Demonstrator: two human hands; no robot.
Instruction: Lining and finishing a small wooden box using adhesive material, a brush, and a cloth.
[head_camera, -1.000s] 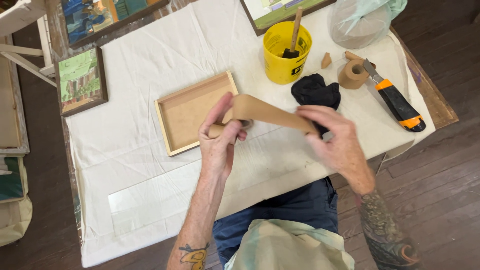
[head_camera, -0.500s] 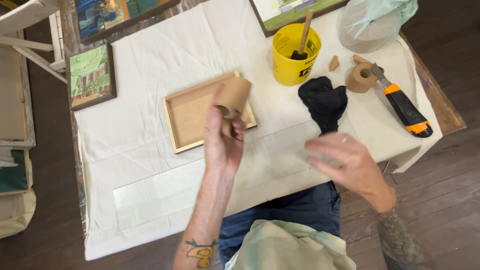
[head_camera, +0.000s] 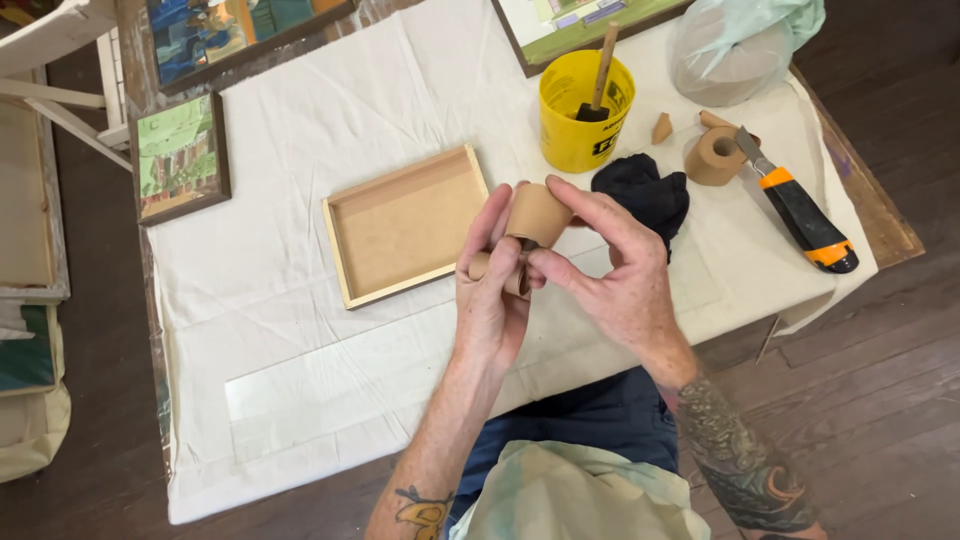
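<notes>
Both hands are up over the tabletop (head_camera: 300, 250), close together, with the arms bent in toward the middle. The left hand (head_camera: 492, 300) curls around a brown paper tape roll (head_camera: 537, 215) and a loose curl of the tape near its fingers. The right hand (head_camera: 615, 275) reaches in from the right side, and its fingers pinch the same roll from the top and the side. So both hands are closed on the roll, and it sits in the air just in front of the person, over the white cloth. Just to the left of the hands lies a flat wooden tray (head_camera: 405, 225) with a pale rim. Behind the right hand is a black rag (head_camera: 645, 190), partly hidden by the fingers. Farther back stands a yellow bucket (head_camera: 585, 105) with a brush (head_camera: 600, 75) in it. To the right sit a second tape roll (head_camera: 715, 155) and an orange and black knife (head_camera: 800, 205). A small green framed picture (head_camera: 180, 155) lies far to the left.
</notes>
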